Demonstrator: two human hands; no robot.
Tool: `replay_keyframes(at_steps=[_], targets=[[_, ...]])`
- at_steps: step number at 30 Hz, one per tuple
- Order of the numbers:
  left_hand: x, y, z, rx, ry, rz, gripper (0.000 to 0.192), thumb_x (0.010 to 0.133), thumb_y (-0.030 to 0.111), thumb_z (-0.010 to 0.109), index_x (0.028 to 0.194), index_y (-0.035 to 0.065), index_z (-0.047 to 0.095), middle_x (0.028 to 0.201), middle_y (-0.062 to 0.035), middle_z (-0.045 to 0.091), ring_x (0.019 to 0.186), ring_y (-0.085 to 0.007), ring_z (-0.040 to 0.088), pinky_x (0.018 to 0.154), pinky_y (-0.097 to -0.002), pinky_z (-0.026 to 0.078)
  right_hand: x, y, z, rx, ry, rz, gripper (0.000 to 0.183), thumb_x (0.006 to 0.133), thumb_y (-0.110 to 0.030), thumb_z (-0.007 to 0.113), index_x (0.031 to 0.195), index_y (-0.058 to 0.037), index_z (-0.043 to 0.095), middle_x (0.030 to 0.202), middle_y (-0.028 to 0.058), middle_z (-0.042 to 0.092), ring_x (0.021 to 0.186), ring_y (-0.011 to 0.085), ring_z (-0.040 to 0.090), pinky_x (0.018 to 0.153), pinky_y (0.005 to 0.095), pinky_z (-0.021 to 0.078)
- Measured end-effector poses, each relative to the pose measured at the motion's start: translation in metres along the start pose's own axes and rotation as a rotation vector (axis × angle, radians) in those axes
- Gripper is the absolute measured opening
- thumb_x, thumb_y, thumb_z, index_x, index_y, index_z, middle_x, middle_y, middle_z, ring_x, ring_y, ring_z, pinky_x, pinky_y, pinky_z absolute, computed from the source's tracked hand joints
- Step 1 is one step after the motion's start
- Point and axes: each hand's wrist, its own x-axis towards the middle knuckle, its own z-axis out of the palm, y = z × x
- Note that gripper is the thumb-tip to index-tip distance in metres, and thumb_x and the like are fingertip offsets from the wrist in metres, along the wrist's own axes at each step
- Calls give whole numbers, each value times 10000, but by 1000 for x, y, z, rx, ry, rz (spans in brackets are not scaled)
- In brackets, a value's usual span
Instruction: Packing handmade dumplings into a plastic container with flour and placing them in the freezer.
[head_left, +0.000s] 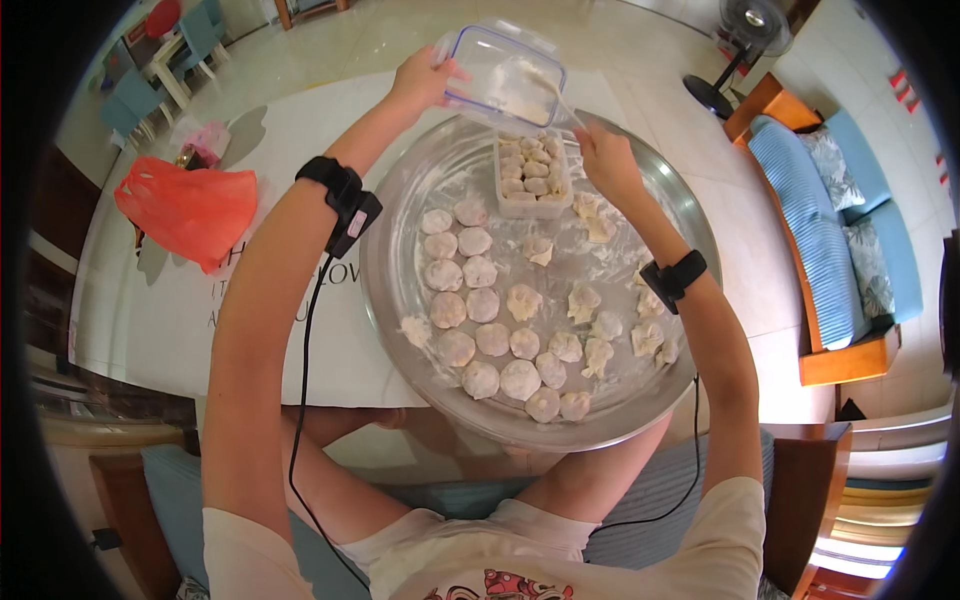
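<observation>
My left hand (426, 81) grips the left side of a clear plastic container (466, 46) with a blue rim, tilted above the far edge of a large round metal tray (405, 172). White powder, probably flour, lies inside it. In my right hand (609, 154) is the handle of a pale spoon-like utensil (559, 91), its end in the powder. Below the container, a rectangular plastic box (534, 207) stands on the tray, filled with small dumplings (535, 169). Round floured dough pieces (448, 310) line the tray's left and near sides. Pleated dumplings (583, 301) sit at the middle and right.
A white-covered table (315, 360) is under the tray, with a red plastic bag (196, 210) at its left. Black cables (304, 375) run from both wrist straps. A wooden sofa with blue cushions (802, 217) and a standing fan (724, 82) are at the right.
</observation>
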Motion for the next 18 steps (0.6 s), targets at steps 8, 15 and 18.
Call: replay_keyframes(at_steps=[8, 15, 18], targets=[[1, 0, 3, -31, -13, -9, 225, 955, 144, 384, 1129, 12, 435, 1003, -121, 645, 771, -227, 662, 635, -305, 523, -18, 8, -9, 6, 6, -24, 304, 916, -232, 481, 770, 34, 508, 627, 265, 530, 618, 457, 507, 545, 481, 403], [-5, 3, 0, 5, 8, -9, 259, 956, 153, 391, 1163, 0, 416, 1022, -121, 641, 769, -219, 658, 633, -308, 523, -32, 7, -15, -21, -54, -20, 294, 915, -226, 484, 779, 35, 492, 628, 264, 527, 610, 443, 513, 536, 477, 401], [-9, 2, 2, -11, 3, -5, 276, 955, 156, 394, 1178, -7, 398, 1015, -114, 646, 764, -217, 657, 624, -300, 518, -42, 5, -17, -55, -106, -36, 287, 918, -225, 478, 784, 28, 486, 623, 264, 525, 602, 443, 511, 533, 480, 401]])
